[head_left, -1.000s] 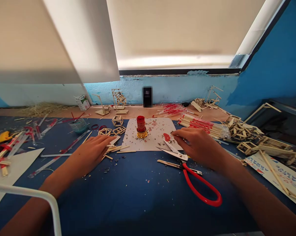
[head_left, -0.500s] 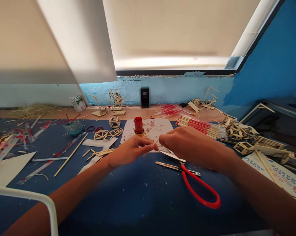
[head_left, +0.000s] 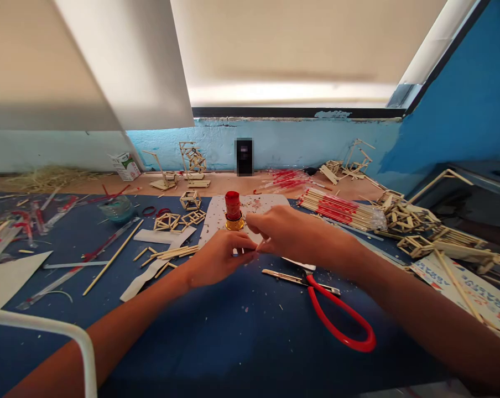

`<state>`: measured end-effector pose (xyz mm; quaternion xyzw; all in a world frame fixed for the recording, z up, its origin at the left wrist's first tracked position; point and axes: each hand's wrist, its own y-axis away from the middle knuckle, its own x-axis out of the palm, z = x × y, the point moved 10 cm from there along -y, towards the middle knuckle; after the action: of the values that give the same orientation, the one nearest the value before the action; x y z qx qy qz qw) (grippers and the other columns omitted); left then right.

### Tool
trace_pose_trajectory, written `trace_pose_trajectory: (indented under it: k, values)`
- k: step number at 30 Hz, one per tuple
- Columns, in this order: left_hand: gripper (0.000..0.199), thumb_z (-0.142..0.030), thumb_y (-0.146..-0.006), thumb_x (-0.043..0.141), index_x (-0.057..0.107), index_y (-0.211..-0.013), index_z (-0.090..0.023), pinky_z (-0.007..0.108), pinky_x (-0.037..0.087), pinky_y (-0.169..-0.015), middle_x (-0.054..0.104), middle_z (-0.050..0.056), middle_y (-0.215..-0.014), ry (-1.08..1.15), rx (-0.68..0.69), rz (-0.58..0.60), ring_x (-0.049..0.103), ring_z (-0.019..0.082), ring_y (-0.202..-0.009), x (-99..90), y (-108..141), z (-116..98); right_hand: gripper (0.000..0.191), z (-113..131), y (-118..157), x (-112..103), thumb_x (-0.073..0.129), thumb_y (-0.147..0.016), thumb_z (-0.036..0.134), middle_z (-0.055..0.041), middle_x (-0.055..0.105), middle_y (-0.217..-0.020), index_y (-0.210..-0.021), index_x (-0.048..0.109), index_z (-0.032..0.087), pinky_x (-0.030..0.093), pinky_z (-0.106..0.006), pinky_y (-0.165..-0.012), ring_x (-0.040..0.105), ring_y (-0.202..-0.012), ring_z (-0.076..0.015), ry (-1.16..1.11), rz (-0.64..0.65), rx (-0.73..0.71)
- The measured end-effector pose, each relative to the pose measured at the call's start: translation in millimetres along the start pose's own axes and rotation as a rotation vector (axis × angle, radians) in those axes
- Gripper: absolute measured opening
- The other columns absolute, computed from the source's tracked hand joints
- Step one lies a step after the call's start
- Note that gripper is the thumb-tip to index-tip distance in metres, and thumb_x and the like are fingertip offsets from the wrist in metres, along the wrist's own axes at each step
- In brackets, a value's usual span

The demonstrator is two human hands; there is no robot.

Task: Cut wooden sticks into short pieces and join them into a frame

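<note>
The head view is showing the blue table (head_left: 233, 337) spreading broadly, with the pale board (head_left: 212, 221) lying beneath the red-and-gold container (head_left: 233, 207). On the container's near side, you are holding your right hand (head_left: 286, 232) to its right and your left hand (head_left: 217, 257) slightly to its left. Red-handled scissors (head_left: 358, 345) are lying nearer you, right of the container. Smallest, a thin stick (head_left: 263, 244) is sitting just right of the container on its near side, between your fingertips, neither hand being clearly nearer; its long axis is apparently slanting from near left to far right, blurred. Your left thumb and forefinger are meeting at it in a narrow pinch; your right fingers are curling tightly, seemingly pinching its other end.
</note>
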<state>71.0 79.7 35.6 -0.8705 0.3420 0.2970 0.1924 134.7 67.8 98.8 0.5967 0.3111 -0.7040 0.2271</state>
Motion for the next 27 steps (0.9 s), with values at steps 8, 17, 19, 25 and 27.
trace_pose_trajectory:
  k: [8,17,19,25,27]
  values:
    - [0.032,-0.035,-0.096,0.060,0.072,-0.075,-0.014,0.024,0.043,-0.064,0.064,0.001,-0.070,-0.018,-0.070,-0.059,0.053,0.013,-0.067,-1.9,7.6,13.2,0.020,-35.4,4.5,-2.1,0.069,-0.087,0.011,0.0002,0.071,-0.086,-0.105,0.066,0.019,0.050,-0.025,-0.070,0.068,-0.078,-0.0135,-0.621,-0.221,0.107]
    - [0.030,-0.032,-0.097,0.059,0.071,-0.078,-0.013,0.022,0.037,-0.062,0.059,-0.001,-0.067,0.001,-0.095,0.019,0.047,0.011,-0.066,6.2,12.9,25.8,0.009,-41.7,10.6,33.0,0.076,-0.084,0.015,0.0010,0.076,-0.084,-0.092,0.074,0.019,0.056,-0.025,-0.075,0.073,-0.080,-0.0136,-0.899,-0.292,0.178]
    - [0.034,-0.034,-0.098,0.057,0.068,-0.073,-0.013,0.021,0.033,-0.059,0.053,-0.003,-0.064,-0.004,-0.079,0.039,0.042,0.010,-0.063,7.3,13.6,24.3,0.013,-37.2,11.0,27.6,0.076,-0.083,0.012,0.0017,0.077,-0.086,-0.093,0.075,0.020,0.057,-0.024,-0.076,0.074,-0.080,-0.0137,-0.862,-0.313,0.144]
    - [0.032,-0.035,-0.098,0.059,0.072,-0.079,-0.013,0.021,0.033,-0.060,0.058,-0.003,-0.067,-0.026,-0.063,0.048,0.044,0.009,-0.064,7.2,14.2,25.8,0.028,-32.7,10.4,25.4,0.076,-0.083,0.010,0.0011,0.080,-0.086,-0.108,0.078,0.022,0.058,-0.026,-0.076,0.076,-0.080,-0.0160,-0.804,-0.260,0.139]
    - [0.029,-0.034,-0.097,0.060,0.074,-0.082,-0.013,0.021,0.034,-0.062,0.062,-0.003,-0.069,-0.033,-0.067,0.031,0.047,0.010,-0.065,6.4,13.7,28.3,0.026,-37.2,9.6,30.8,0.077,-0.082,0.013,0.0005,0.080,-0.085,-0.107,0.079,0.021,0.058,-0.027,-0.076,0.076,-0.080,-0.0171,-0.870,-0.263,0.166]
